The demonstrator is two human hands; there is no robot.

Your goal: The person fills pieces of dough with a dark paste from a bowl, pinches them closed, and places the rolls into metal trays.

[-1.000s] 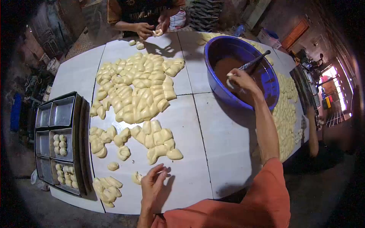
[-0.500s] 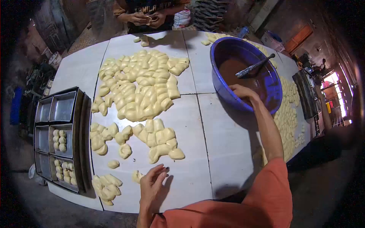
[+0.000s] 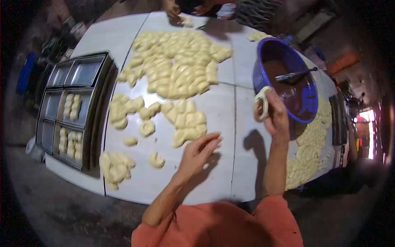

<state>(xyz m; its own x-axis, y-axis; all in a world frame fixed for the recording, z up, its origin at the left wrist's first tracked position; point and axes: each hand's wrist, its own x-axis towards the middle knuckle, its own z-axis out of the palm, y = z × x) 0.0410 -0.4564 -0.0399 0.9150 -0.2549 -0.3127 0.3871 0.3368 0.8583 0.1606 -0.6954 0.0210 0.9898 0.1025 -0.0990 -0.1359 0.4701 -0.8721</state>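
One dough piece [image 3: 265, 105] in right hand [image 3: 276, 112], one tub [image 3: 261, 80]

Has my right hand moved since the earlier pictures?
Yes. The right hand was inside the blue basin; now it has come back toward you, at the near rim, holding dough.

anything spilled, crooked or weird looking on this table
Only something minor: a few small dark specks on the white tabletop near the small loose dough pieces, possibly stray brown filling. No obvious spill shows around the purple tub, and nothing looks damaged.
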